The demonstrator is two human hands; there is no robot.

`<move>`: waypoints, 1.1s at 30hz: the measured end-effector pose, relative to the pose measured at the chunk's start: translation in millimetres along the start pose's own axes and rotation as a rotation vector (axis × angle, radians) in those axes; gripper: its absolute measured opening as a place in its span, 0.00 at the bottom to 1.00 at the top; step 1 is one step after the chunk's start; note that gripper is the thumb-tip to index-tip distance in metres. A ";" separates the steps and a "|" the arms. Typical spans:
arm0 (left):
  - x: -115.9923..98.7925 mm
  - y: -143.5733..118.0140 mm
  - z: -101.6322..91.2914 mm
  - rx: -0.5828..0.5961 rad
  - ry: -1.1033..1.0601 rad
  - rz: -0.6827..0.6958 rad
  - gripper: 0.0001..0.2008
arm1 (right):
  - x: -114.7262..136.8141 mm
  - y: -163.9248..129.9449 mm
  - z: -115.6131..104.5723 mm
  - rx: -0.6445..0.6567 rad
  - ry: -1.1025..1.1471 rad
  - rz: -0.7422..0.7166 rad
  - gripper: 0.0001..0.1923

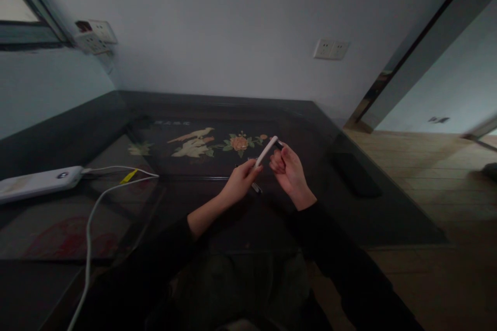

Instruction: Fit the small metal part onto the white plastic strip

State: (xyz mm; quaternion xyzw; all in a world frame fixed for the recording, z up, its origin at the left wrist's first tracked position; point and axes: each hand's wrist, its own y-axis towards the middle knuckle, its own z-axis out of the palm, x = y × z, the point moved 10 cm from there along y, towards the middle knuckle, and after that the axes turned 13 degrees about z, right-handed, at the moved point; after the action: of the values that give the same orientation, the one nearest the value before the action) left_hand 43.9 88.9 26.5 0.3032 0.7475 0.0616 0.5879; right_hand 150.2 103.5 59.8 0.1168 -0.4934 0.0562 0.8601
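My left hand point(242, 180) is closed round the lower end of a slim white pen-like stick point(266, 151), which slants up to the right above the table. Near the stick's upper end, my right hand point(288, 169) has its fingers curled, with thumb and forefinger pinching a small dark piece point(278, 144). Whether this piece is joined to the stick, I cannot tell. Partly hidden beneath my left hand, a small shiny object point(256, 187) lies on the table; its kind is unclear.
The dark glossy table point(248, 217) bears a bird-and-flower picture point(194, 146). A white power strip point(42, 182) lies at the left, beside a white cable point(90, 227) with a yellow tag point(129, 176). A flat black object point(356, 175) rests at the right. Wall sockets point(331, 49) are behind.
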 end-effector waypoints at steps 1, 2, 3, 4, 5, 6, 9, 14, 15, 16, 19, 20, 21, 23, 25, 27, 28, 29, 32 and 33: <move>1.9 0.1 -1.4 -0.007 0.006 -0.008 0.13 | 0.1 -0.1 0.1 0.002 0.005 0.000 0.17; 3.4 0.0 -2.3 -0.012 0.009 -0.015 0.13 | 0.0 -0.2 0.1 0.002 0.009 0.003 0.17; 4.2 -0.1 -2.6 -0.015 0.009 -0.020 0.13 | -0.3 -0.2 0.1 0.000 0.012 0.007 0.17; 4.3 -0.4 -2.1 -0.014 0.003 -0.022 0.13 | -0.5 -0.2 0.1 -0.003 0.011 0.011 0.17; 3.7 -0.8 -1.1 -0.012 -0.007 -0.022 0.13 | -0.5 -0.2 -0.2 -0.008 0.008 0.012 0.17; 2.2 -1.4 0.4 -0.008 -0.020 -0.018 0.13 | -0.4 -0.3 -0.8 -0.017 0.002 0.012 0.17; -4.1 -3.9 7.2 0.025 -0.055 -0.008 0.13 | -0.1 -0.2 -4.2 -0.056 -0.028 0.006 0.20; -13.3 -8.0 19.9 0.116 -0.086 -0.003 0.13 | 0.1 0.1 -8.1 -0.071 -0.021 -0.002 0.23; -14.4 -8.1 21.4 0.128 -0.099 0.004 0.13 | 0.3 0.2 -8.1 -0.064 -0.007 -0.003 0.24; -14.9 -8.1 22.6 0.136 -0.112 0.012 0.13 | 0.3 0.3 -7.9 -0.056 0.008 -0.004 0.25; -12.4 -7.2 22.1 0.134 -0.111 0.019 0.13 | -0.4 0.5 -8.0 -0.043 0.041 -0.003 0.24; -10.9 -6.8 20.6 0.123 -0.098 0.015 0.13 | -0.8 0.6 -8.3 -0.043 0.046 -0.003 0.23; -9.5 -6.3 18.8 0.109 -0.081 0.012 0.13 | -1.2 0.6 -8.3 -0.042 0.047 -0.003 0.23; -8.3 -5.3 15.2 0.082 -0.051 0.011 0.13 | -1.9 0.6 -7.5 -0.040 0.032 0.001 0.22; -7.6 -4.3 12.5 0.064 -0.036 0.009 0.13 | -1.6 0.2 -6.2 -0.046 0.002 0.004 0.23; -5.7 -3.2 8.9 0.039 -0.037 -0.004 0.13 | -0.9 -0.3 -5.3 -0.056 -0.014 0.007 0.22; -4.1 -2.8 6.7 0.024 -0.040 -0.014 0.13 | -0.4 -0.5 -5.0 -0.059 -0.010 0.007 0.22; -2.5 -2.4 4.8 0.011 -0.041 -0.024 0.13 | 0.1 -0.6 -4.7 -0.058 -0.001 0.007 0.21; 1.2 -1.6 1.2 -0.011 -0.042 -0.045 0.13 | 0.4 -0.4 -3.9 -0.046 0.015 0.006 0.20; 1.8 -1.6 1.3 -0.012 -0.046 -0.048 0.13 | 0.0 -0.1 -4.1 -0.046 0.010 0.008 0.20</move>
State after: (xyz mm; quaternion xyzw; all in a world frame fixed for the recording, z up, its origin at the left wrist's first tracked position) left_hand 44.3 88.2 23.9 0.2831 0.7405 0.0447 0.6079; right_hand 153.7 104.5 57.8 0.0948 -0.4907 0.0489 0.8648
